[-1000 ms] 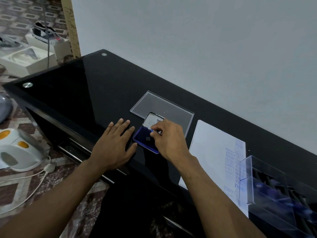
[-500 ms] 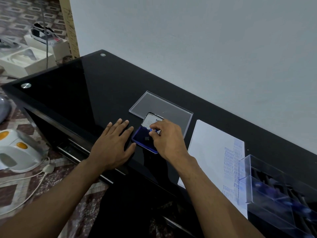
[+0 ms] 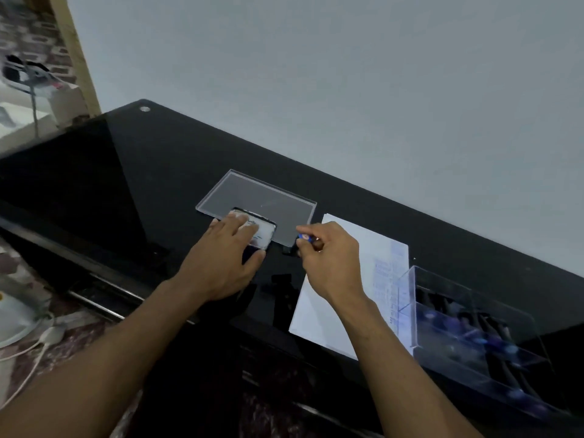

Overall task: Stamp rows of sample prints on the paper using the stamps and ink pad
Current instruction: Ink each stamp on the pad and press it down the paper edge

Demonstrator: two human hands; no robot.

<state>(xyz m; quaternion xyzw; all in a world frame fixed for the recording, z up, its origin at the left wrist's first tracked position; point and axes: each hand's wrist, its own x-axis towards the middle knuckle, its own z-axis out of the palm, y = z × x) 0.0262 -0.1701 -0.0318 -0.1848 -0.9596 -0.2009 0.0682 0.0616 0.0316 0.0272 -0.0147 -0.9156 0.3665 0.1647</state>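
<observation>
**Carrying the inked stamp to the paper**

Our right hand (image 3: 328,263) pinches a small stamp (image 3: 306,238) between thumb and forefinger, held just above the black surface (image 3: 158,172) between the ink pad (image 3: 262,235) and the paper (image 3: 344,298). Our left hand (image 3: 226,260) lies flat on the ink pad, fingers (image 3: 240,221) straight and spread over its lid. To do this step well, we judge that the stamp should travel with its face level, come down squarely under the printed rows (image 3: 387,279) along the paper's far edge, and be pressed once without rocking. The left hand would do better steadying the sheet than the pad.

Much is unclear. The stamp is blurred and mostly covered by the fingers, so we cannot tell whether its face carries ink. The pad's inked part is hidden under the left hand. The prints are too faint to read, and the clear box (image 3: 467,324) at the right holds dark shapes, probably more stamps, that we cannot make out.
</observation>
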